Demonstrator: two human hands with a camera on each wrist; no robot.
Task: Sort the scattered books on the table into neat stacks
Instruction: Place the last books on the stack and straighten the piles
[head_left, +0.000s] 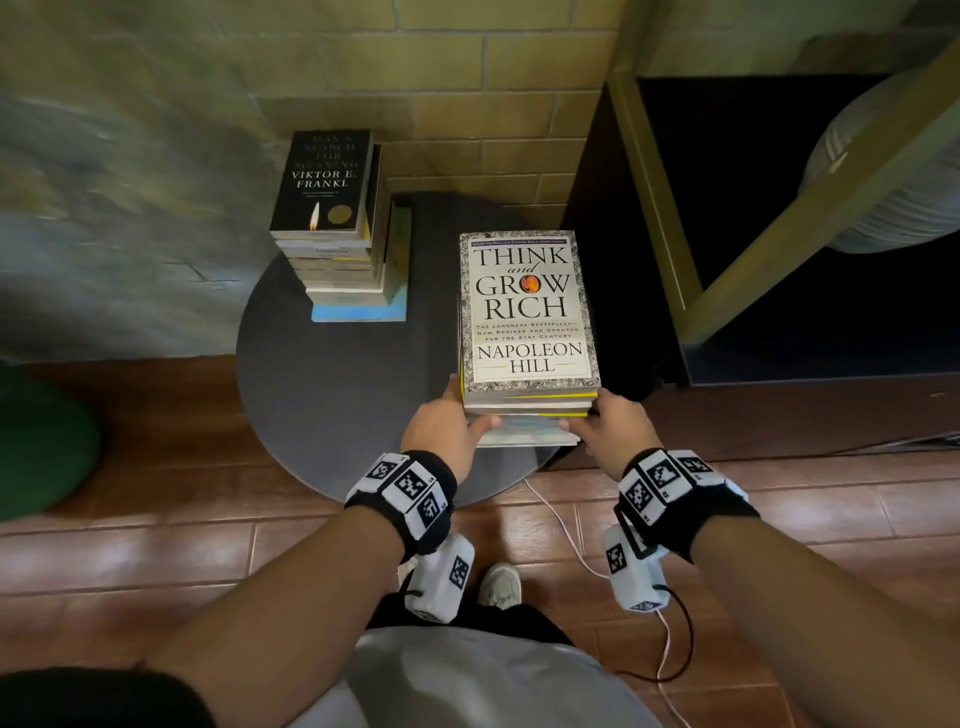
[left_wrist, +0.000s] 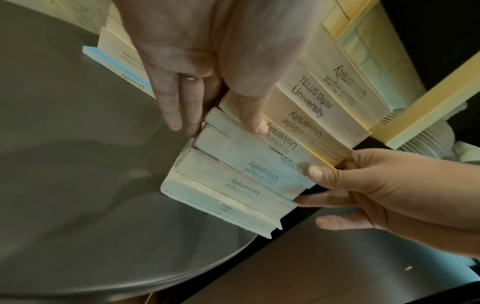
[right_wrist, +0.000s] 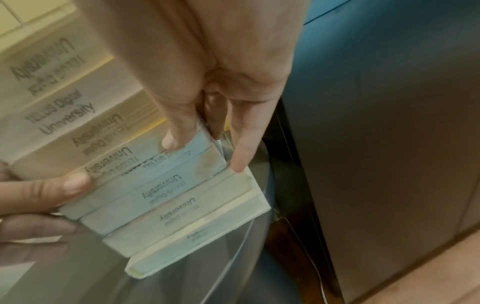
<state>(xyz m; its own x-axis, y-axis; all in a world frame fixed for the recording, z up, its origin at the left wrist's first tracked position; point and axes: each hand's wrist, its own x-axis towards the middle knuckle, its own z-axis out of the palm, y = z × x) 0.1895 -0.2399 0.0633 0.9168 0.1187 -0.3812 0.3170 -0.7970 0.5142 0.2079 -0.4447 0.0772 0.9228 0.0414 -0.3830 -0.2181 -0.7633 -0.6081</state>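
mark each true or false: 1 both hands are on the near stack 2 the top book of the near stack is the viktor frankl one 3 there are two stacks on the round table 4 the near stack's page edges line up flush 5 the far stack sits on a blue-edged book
1. True. The left hand and the right hand hold the near stack at its two near corners.
2. False. Its top book is Think and Grow Rich; the Viktor Frankl book tops the far stack.
3. True. Both stand on the round table.
4. False. In the left wrist view the lower books step out unevenly.
5. True. A blue-edged book lies at its bottom.
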